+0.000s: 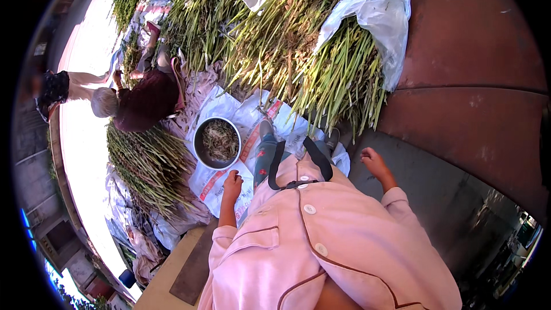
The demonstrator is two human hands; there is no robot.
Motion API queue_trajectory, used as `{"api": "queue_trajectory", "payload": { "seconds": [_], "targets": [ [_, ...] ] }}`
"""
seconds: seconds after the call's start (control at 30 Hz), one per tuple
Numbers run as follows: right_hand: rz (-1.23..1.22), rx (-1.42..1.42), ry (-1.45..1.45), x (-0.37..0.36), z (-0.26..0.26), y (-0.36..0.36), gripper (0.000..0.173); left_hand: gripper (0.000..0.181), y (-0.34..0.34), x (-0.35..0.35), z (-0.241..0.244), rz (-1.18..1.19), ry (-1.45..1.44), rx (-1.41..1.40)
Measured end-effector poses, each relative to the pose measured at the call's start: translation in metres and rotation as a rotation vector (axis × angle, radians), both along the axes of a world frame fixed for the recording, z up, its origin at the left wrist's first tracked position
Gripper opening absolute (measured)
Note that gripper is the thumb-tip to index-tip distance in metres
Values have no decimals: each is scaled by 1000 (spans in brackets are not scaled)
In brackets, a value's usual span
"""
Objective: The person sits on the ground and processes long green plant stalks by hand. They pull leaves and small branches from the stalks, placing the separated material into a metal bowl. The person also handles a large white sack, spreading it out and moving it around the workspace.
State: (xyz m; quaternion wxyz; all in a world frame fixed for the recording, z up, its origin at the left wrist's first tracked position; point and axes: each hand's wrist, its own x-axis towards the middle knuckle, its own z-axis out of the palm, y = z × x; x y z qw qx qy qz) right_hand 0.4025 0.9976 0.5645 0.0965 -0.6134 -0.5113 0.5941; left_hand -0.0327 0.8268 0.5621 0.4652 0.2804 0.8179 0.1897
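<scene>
My left hand [233, 184] hangs just below a round metal basin [196, 142], apart from it, with its fingers curled; nothing shows in it. Dry plant bits [220, 140] lie in the basin, which stands on white woven plastic sacks [215, 105] bearing red stripes and writing. On the other side of my body, my right hand [373, 159] is held over the dark floor with its fingers partly bent, and I see nothing in it. Beyond my feet lies a large heap of cut green plant stalks [297, 60], partly covered by white plastic sheets [385, 19].
A person [146, 99] in a dark top sits at the left by another bundle of stalks [148, 168]. Further left is a second person [82, 86]. A reddish-brown metal surface [465, 51] stands at the right. Near my left arm are boards [193, 262].
</scene>
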Motion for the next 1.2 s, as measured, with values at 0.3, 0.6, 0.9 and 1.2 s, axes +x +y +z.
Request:
{"api": "queue_trajectory", "payload": {
  "seconds": [0.3, 0.6, 0.9, 1.2],
  "targets": [
    [-48, 28, -45, -50, -8, 65, 26, 22, 18, -19, -27, -137, -6, 7],
    [17, 88, -69, -169, -109, 125, 28, 22, 63, -40, -128, -573, -19, 175],
    [-59, 22, 83, -268, -318, 172, 18, 28, 71, -20, -150, -780, 276, -36],
    [-169, 136, -178, -305, -395, 172, 36, 23, 69, -30, -158, -737, 274, 47]
  ]
}}
